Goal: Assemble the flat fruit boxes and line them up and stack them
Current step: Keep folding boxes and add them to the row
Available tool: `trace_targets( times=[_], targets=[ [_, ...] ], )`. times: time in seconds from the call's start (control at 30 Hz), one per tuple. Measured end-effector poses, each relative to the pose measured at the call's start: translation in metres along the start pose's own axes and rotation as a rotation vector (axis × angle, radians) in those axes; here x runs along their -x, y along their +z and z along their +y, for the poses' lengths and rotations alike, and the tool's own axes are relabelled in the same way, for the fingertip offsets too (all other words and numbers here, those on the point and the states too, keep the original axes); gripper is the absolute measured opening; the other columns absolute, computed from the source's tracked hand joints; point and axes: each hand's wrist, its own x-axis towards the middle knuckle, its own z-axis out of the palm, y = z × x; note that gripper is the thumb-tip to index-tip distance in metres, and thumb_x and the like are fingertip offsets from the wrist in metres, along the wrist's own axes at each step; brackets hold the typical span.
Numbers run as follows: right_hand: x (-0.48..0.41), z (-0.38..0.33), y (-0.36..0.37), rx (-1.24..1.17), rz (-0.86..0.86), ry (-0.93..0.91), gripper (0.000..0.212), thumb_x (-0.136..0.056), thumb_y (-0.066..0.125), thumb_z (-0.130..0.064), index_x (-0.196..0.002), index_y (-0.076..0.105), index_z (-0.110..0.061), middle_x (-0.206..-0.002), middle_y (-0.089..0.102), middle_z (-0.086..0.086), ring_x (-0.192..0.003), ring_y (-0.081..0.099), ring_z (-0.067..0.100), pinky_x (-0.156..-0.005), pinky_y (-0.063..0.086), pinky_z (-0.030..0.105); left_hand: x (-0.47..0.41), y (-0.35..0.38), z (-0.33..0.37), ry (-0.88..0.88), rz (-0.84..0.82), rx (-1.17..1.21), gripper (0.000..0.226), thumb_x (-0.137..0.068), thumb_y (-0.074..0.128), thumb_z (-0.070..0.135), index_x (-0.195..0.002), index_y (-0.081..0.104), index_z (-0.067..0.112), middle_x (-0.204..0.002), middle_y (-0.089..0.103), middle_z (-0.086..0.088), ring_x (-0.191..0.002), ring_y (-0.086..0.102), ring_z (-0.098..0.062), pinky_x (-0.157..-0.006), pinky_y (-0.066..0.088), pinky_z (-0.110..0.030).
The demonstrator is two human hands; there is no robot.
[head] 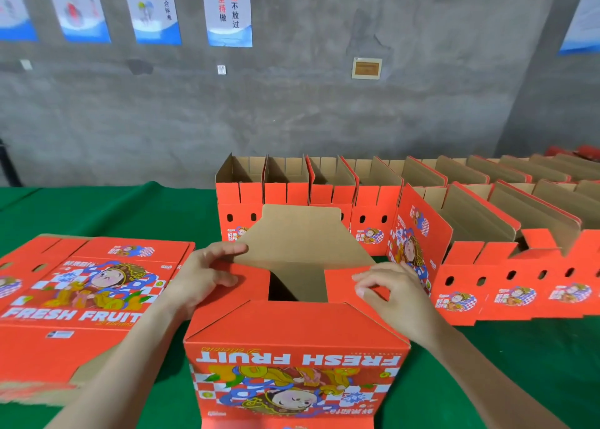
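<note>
- Head view: centre box [292, 357] stands upright on green desk [113, 207], right in front of person, print upside down ("FRESH FRUIT" inverted), top still open w/ dark gap in the middle.
- Left hand [207, 279] lies flat on left flap [253, 285] of centre box; fingers [233, 249] stretched out, not curled, index tip touching edge of brown flap [302, 243].
- Brown flap = far flap of centre box, plain cardboard side facing camera, tilted up and back.
- Right hand [393, 295] is on right flap [341, 282] of centre box; fingers [363, 279] bent, curled over the flap w/ tips down on it. Thumb hidden.
- Near flap [292, 318] of centre box is folded inward, red side up, between both forearms.
- Flat box stack [91, 298] lies just left of centre box, unfolded, printed side up, touching left forearm area.
- Back row [297, 194] of assembled boxes stands behind centre box, tops open, side by side, touching each other.
- Second row [519, 285] of assembled boxes runs off to the right of centre box, nearer than back row; first one stands just beside right hand.
- Behind centre box, past the desk: grey wall [324, 103] w/ posters [227, 9] and a small framed plate [367, 68].
</note>
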Motion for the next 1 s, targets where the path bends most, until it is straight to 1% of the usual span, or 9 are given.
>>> trace_targets(
  times=[0.07, 0.23, 0.33, 0.53, 0.6, 0.67, 0.77, 0.87, 1.0],
  targets=[
    [-0.009, 0.001, 0.0, -0.085, 0.057, 0.069, 0.023, -0.08, 0.072, -0.005, -0.089, 0.069, -0.026, -0.097, 0.061, -0.02, -0.1, 0.052, 0.003, -0.102, 0.036, 0.039, 0.001, -0.001, 0.0, -0.001, -0.001, -0.005, 0.055, -0.07, 0.056, -0.03, -0.101, 0.067, 0.013, -0.111, 0.061, -0.012, -0.097, 0.059, -0.023, -0.072, 0.055, -0.024],
    [-0.02, 0.005, 0.003, -0.364, -0.083, 0.307, 0.08, -0.085, 0.064, 0.0, -0.146, 0.027, -0.035, -0.141, 0.032, -0.02, -0.13, 0.032, 0.002, -0.096, 0.036, 0.014, 0.004, 0.003, 0.001, 0.067, 0.041, 0.001, 0.055, -0.066, 0.051, -0.036, -0.09, 0.051, 0.013, -0.093, 0.054, -0.008, -0.077, 0.053, -0.016, -0.056, 0.054, -0.019],
    [-0.021, 0.009, 0.004, -0.369, -0.139, 0.321, 0.063, -0.088, 0.06, 0.002, -0.135, 0.046, -0.038, -0.134, 0.049, -0.016, -0.121, 0.052, 0.022, -0.089, 0.046, 0.02, 0.003, 0.002, 0.001, 0.065, 0.015, 0.017, 0.058, -0.067, 0.048, -0.037, -0.094, 0.053, 0.014, -0.092, 0.056, -0.009, -0.076, 0.056, -0.016, -0.06, 0.056, -0.022],
    [-0.02, 0.01, 0.01, -0.344, -0.079, 0.256, 0.052, -0.087, 0.056, 0.007, -0.099, 0.065, -0.042, -0.121, 0.056, -0.015, -0.117, 0.05, 0.005, -0.088, 0.033, 0.006, 0.007, 0.003, 0.002, -0.021, 0.03, -0.091, 0.044, -0.075, 0.047, -0.022, -0.067, 0.073, 0.013, -0.108, 0.062, -0.005, -0.097, 0.057, -0.016, -0.076, 0.044, -0.021],
    [-0.02, 0.009, 0.012, -0.366, -0.081, 0.272, 0.052, -0.089, 0.05, 0.006, -0.095, 0.067, -0.043, -0.123, 0.054, -0.015, -0.107, 0.054, 0.004, -0.075, 0.037, 0.007, 0.008, 0.002, 0.004, -0.048, 0.012, -0.148, 0.031, -0.074, 0.053, -0.001, -0.063, 0.076, 0.016, -0.111, 0.062, 0.002, -0.105, 0.056, -0.011, -0.083, 0.04, -0.024],
    [-0.02, 0.006, 0.012, -0.41, -0.087, 0.279, 0.047, -0.092, 0.047, 0.0, -0.093, 0.068, -0.042, -0.123, 0.053, -0.015, -0.112, 0.052, 0.006, -0.084, 0.037, 0.013, 0.012, 0.001, 0.008, -0.041, -0.067, -0.24, 0.007, -0.07, 0.069, 0.022, -0.068, 0.073, 0.017, -0.1, 0.063, 0.005, -0.093, 0.058, -0.008, -0.082, 0.04, -0.027],
    [-0.021, 0.0, 0.011, -0.265, -0.116, 0.214, 0.02, -0.094, 0.055, -0.026, -0.103, 0.066, -0.04, -0.132, 0.048, -0.015, -0.134, 0.034, 0.007, -0.108, 0.025, 0.029, 0.012, 0.0, 0.004, 0.039, -0.137, -0.513, 0.035, -0.067, 0.086, 0.025, -0.085, 0.058, 0.014, -0.083, 0.057, 0.004, -0.071, 0.051, -0.007, -0.067, 0.041, -0.022],
    [-0.023, -0.004, 0.008, 0.013, -0.244, 0.102, 0.04, -0.088, 0.058, -0.047, -0.127, 0.051, -0.043, -0.143, 0.033, -0.023, -0.141, 0.012, 0.002, -0.119, -0.002, 0.041, 0.01, 0.003, 0.008, 0.03, -0.079, -0.638, 0.045, -0.064, 0.087, 0.022, -0.091, 0.052, 0.019, -0.085, 0.058, 0.003, -0.071, 0.052, -0.008, -0.062, 0.041, -0.019],
    [-0.032, -0.015, 0.008, 0.14, -0.382, 0.073, 0.058, -0.084, 0.061, -0.046, -0.137, 0.038, -0.043, -0.142, 0.039, -0.016, -0.134, 0.029, 0.01, -0.115, 0.018, 0.04, 0.007, 0.007, 0.007, 0.024, -0.096, -0.659, 0.064, -0.064, 0.087, 0.016, -0.117, 0.053, 0.028, -0.104, 0.061, 0.007, -0.089, 0.06, -0.004, -0.077, 0.043, -0.013]
  ],
)
